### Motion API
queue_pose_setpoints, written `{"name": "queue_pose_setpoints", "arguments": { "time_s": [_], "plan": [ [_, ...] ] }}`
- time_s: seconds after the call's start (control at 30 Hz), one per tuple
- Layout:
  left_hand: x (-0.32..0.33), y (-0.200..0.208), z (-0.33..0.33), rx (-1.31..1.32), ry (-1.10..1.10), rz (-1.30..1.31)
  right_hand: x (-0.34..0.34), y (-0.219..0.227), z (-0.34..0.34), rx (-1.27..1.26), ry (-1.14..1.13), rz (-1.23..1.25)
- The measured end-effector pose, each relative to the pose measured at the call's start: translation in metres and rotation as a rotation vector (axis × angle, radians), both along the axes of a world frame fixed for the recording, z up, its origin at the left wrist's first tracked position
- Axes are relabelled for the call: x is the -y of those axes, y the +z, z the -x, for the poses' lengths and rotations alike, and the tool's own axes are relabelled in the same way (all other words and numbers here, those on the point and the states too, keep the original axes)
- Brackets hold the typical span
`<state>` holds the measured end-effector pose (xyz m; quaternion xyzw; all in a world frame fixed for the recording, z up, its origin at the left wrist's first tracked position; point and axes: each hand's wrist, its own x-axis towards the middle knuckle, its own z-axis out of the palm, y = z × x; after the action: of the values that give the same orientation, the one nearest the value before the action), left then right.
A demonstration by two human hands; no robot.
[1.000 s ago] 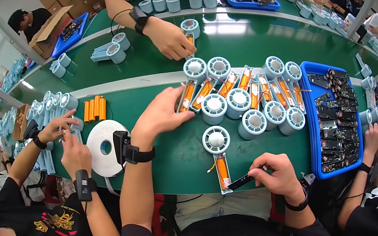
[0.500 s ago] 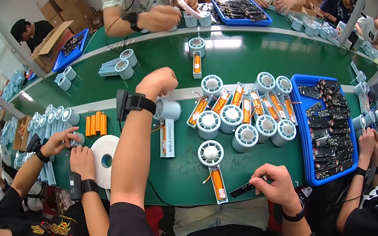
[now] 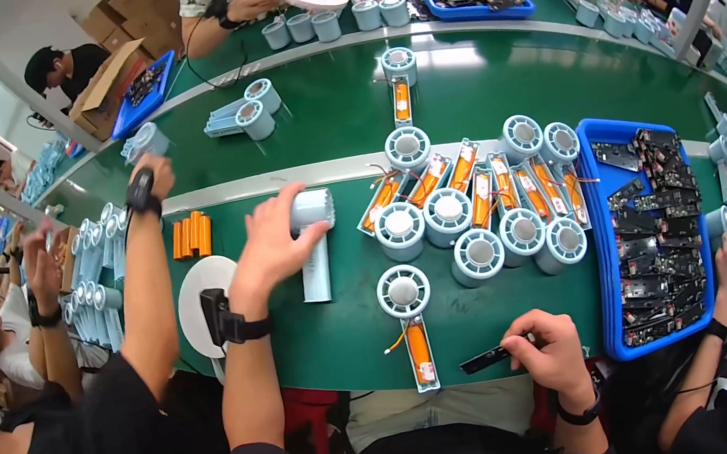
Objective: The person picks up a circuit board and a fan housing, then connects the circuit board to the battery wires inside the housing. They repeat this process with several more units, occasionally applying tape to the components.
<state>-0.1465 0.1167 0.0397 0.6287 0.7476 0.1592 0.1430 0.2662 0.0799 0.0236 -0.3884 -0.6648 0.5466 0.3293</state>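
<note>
My left hand is open, its thumb and fingers apart beside the head of a light-blue handheld fan that lies on the green bench. I cannot tell whether the fingertips touch it. A plain blue side of its handle faces up. In my right hand, near the front edge, is a narrow black circuit board, pinched at one end. Just left of that board lies an opened fan with an orange battery in its handle. Beyond it several similar opened fans crowd together, their batteries showing.
At the right stands a stack of blue trays filled with black circuit boards. A white disc-shaped roll and several orange batteries lie to the left. A co-worker's arm reaches across there. Farther back runs a green conveyor belt carrying fans.
My left hand has come back toward me and opened beside the fan, which now shows a plain side instead of its battery. My right hand keeps hold of the board.
</note>
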Motion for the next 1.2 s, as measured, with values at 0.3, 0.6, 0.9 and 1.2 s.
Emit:
{"name": "queue_pose_setpoints", "arguments": {
  "time_s": [0.3,0.6,0.9,1.2],
  "plan": [
    [-0.025,-0.001,-0.046,0.149,-0.013,-0.409,0.006,-0.013,0.003,0.042,0.003,-0.159],
    [-0.128,0.035,-0.058,-0.198,-0.238,-0.130,0.001,-0.012,0.002,0.039,0.017,-0.162],
    [-0.267,0.065,-0.133,-0.260,-0.132,0.074,-0.004,-0.011,0.003,0.049,0.019,-0.174],
    [-0.305,0.044,-0.151,-0.061,0.117,-0.143,0.003,-0.021,-0.001,0.074,-0.009,-0.193]
  ]
}}
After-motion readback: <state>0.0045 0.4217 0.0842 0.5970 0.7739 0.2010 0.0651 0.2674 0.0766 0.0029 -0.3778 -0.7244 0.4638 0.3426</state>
